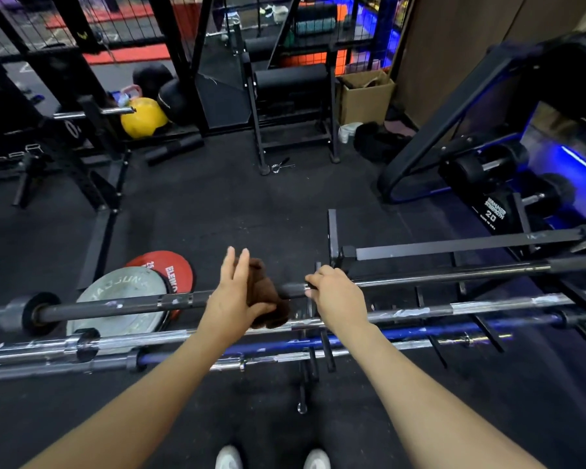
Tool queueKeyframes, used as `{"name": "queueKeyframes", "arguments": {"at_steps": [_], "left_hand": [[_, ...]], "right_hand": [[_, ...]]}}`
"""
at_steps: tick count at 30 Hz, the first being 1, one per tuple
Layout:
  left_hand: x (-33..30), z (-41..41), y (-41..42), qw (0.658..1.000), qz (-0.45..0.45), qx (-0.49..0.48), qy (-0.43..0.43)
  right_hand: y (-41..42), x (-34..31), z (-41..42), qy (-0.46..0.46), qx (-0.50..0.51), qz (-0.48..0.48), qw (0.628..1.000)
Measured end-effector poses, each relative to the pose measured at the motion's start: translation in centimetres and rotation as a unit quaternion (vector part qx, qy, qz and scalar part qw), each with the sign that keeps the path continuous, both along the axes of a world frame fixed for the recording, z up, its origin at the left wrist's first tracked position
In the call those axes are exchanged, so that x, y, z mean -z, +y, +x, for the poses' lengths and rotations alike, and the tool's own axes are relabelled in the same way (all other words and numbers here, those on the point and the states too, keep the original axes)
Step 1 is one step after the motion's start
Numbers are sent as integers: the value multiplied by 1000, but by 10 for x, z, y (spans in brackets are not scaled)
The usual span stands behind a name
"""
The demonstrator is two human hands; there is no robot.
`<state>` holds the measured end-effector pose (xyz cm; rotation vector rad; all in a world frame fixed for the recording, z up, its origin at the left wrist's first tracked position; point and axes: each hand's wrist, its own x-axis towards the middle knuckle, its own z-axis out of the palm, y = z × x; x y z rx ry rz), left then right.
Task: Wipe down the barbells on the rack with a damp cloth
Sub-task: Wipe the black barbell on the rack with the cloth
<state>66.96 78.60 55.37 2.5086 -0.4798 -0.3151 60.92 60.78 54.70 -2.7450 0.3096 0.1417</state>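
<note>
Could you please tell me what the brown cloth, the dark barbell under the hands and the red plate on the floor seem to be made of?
Brown cloth: soft fabric, probably terry or microfibre; it bunches and folds under the left hand.
Dark barbell: metal with a matte dark coating, going by its dull sheen and pale scuffs; the right hand grips it.
Red plate: probably rubber or urethane; matte, with printed white lettering.

- Dark steel barbell [115, 304] lies horizontal, farthest on the low black metal rack [334, 231].
- Crumpled brown cloth [264, 292] drapes over its middle.
- Chrome barbell [420, 311] and blue barbell [278, 343] lie nearer.
</note>
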Motion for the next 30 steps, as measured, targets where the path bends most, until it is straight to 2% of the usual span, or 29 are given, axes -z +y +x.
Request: {"name": "queueKeyframes", "arguments": {"at_steps": [4,7,12,16,18,20,24,28,30], "left_hand": [[8,-6,-18,997,31,-18,-67],[10,-1,-15,990,71,38,-112],[1,9,-3,989,40,96,-108],[-6,30,18,992,-9,33,-125],[-5,38,27,987,-6,5,-160],[2,32,26,987,-3,-2,-158],[25,3,14,970,108,53,-213],[13,0,11,961,175,72,-202],[9,3,9,965,175,77,-178]], "right_hand": [[-1,0,-2,10,6,-12,1000],[-1,-3,-2,14,12,-17,1000],[1,-6,-1,24,20,-3,1000],[5,-6,-1,21,24,1,999],[6,-4,0,18,27,-3,999],[6,-3,1,18,29,-1,999],[6,-3,-1,18,28,0,999],[4,-3,-3,12,32,-5,999],[4,-3,-3,13,31,-4,999]]}}
